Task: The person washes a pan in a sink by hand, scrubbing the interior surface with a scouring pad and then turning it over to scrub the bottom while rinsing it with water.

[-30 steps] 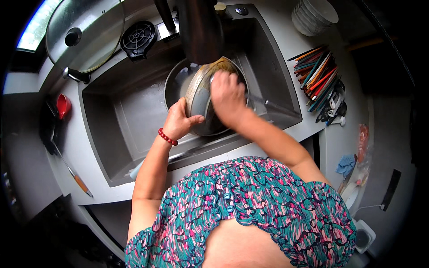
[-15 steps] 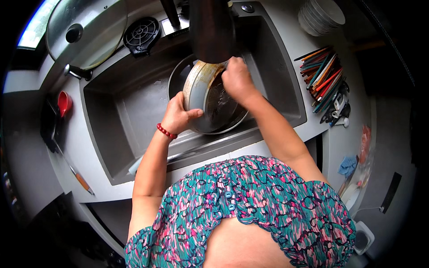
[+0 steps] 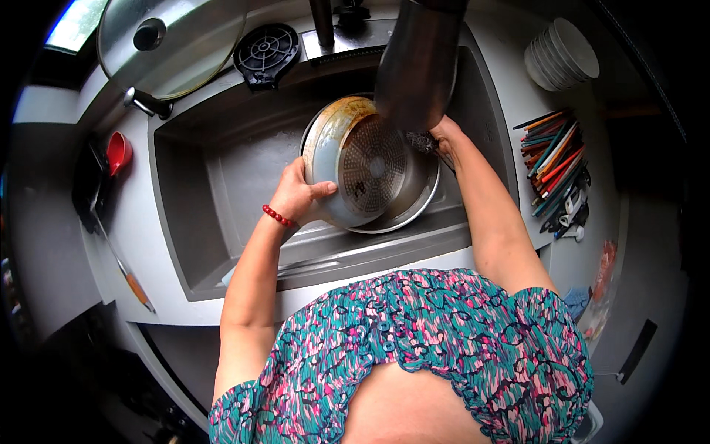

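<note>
Tilted on its side over the sink (image 3: pixel 222 185) is a pan (image 3: pixel 328 159), its pale outer wall stained brown and its dotted round base turned toward the right. My left hand (image 3: pixel 299 194), with a red bead bracelet at the wrist, grips the pan's near left side, thumb on the outer wall. Beneath and behind the pan sits a larger round metal vessel (image 3: pixel 427 211), of which mostly the rim shows. My right hand (image 3: pixel 448 138) is closed on a dark steel wool scrubber (image 3: pixel 421 142) just right of the pan's base. The dark tap (image 3: pixel 418 66) partly covers that hand and the pan's far edge.
A glass lid (image 3: pixel 174 44) and a black round grate (image 3: pixel 267 53) are behind the sink. On the left counter lie a red cup-like scoop (image 3: pixel 118 153) and a wooden-handled tool (image 3: pixel 137 290). Stacked white bowls (image 3: pixel 562 55) and many chopsticks (image 3: pixel 551 159) are on the right.
My right hand has moved off the pan's far edge to the right, and the scrubber now shows. The pan's dotted base is plainer to see. My left hand keeps its grip. The view has shifted.
</note>
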